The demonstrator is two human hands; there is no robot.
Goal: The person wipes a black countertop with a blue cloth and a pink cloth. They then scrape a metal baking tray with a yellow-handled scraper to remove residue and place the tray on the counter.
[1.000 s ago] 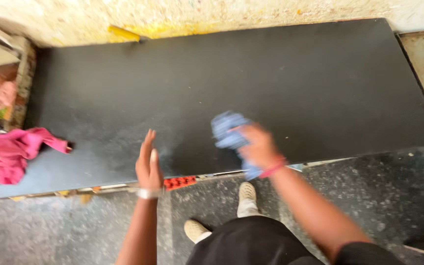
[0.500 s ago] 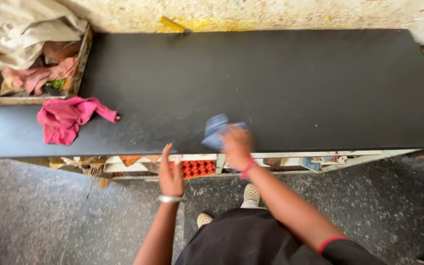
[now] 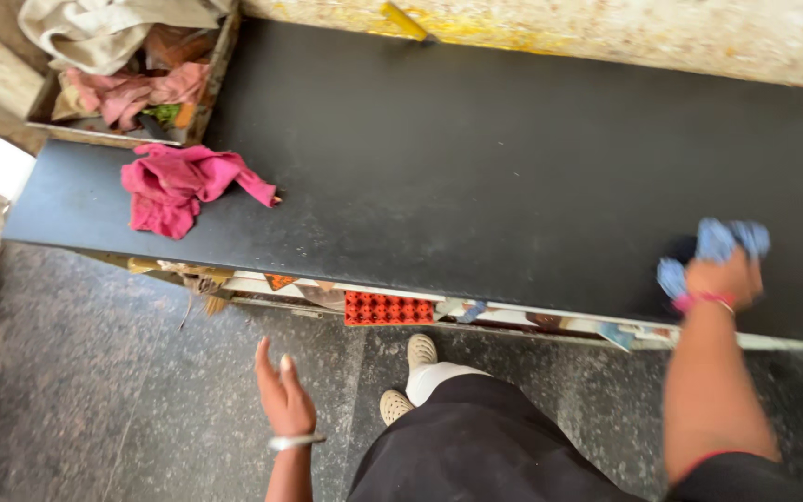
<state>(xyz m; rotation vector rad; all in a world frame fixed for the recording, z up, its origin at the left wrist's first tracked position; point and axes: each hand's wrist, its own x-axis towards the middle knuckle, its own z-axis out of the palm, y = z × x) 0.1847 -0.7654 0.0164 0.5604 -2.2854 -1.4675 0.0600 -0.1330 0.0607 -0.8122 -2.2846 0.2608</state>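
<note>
While our right hand (image 3: 722, 279) presses down, fingers closed on the blue cloth (image 3: 716, 244), that cloth sits on the near right part of the dark desk (image 3: 476, 177). Our left hand (image 3: 283, 395) hangs open and empty over the floor, short of the desk edge. A pink cloth (image 3: 177, 184) lies far to the left, nearer the left hand.

A long, dark tabletop (image 3: 476, 177) is seen from above, set against a pale, yellow-stained wall. A crumpled pink cloth (image 3: 178, 184) is laid near its left end. A wooden tray (image 3: 204, 98) heaped with rags is set at the far left corner. A blue cloth (image 3: 717, 249) is pressed onto the right end.
</note>
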